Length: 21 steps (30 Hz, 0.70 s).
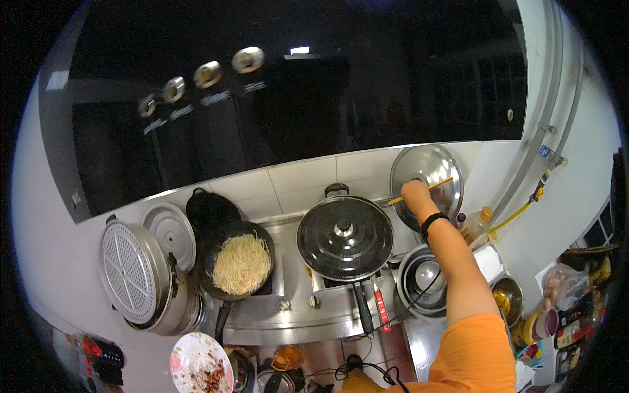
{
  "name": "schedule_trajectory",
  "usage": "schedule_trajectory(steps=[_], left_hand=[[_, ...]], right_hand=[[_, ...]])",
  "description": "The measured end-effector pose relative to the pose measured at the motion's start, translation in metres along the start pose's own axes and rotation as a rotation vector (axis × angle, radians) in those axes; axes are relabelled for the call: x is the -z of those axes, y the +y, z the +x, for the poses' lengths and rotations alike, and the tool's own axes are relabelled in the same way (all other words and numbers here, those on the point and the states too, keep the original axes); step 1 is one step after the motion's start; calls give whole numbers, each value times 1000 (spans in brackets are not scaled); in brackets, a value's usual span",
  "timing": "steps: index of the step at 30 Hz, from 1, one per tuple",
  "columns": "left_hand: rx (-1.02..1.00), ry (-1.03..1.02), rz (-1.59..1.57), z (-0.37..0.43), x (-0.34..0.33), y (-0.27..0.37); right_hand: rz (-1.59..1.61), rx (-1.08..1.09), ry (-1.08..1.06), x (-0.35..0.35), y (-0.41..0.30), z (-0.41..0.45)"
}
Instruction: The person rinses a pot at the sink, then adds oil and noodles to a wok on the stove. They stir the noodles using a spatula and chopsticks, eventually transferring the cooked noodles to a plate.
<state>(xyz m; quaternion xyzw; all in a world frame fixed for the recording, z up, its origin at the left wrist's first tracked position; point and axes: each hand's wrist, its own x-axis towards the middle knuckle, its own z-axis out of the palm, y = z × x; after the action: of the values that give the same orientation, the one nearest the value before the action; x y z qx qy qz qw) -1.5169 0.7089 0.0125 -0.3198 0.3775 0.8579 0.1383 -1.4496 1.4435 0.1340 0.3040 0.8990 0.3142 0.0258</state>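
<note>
My right hand (pixel 415 195) is closed around thin yellow chopsticks (pixel 441 182), held in front of a large steel lid (pixel 430 159) that leans against the tiled wall. A black band circles that wrist. My left hand is out of view. Before me on the gas stove, a pan with a glass lid (pixel 319 231) sits over the right burner. A black frying pan (pixel 209 285) on the left holds pale noodle-like shreds (pixel 242 265). The red handle of a tool (pixel 381 309) sticks out beside the lidded pan's handle.
Nested bowls (pixel 408 285) stand under my forearm, near bottles (pixel 477 223). A stacked steamer (pixel 128 272) is at the left. A floral plate (pixel 181 356) with chopped seasonings lies at the near edge. Black cables (pixel 381 368) hang in front, and a dark range hood (pixel 304 108) overhangs the stove.
</note>
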Motion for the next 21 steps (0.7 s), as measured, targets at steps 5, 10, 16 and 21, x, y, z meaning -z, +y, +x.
schedule_trajectory(steps=[5, 10, 16, 21], left_hand=[[-29, 37, 6, -7, 10, -6], [-42, 3, 5, -32, -26, -16], [-12, -29, 19, -22, -31, -22], [-74, -162, -21, -3, -44, -20]], right_hand=[[19, 16, -90, -65, -9, 9], [109, -19, -169, -109, -15, 6], [49, 19, -164, -163, -22, 7], [243, -129, -33, -115, -14, -11]])
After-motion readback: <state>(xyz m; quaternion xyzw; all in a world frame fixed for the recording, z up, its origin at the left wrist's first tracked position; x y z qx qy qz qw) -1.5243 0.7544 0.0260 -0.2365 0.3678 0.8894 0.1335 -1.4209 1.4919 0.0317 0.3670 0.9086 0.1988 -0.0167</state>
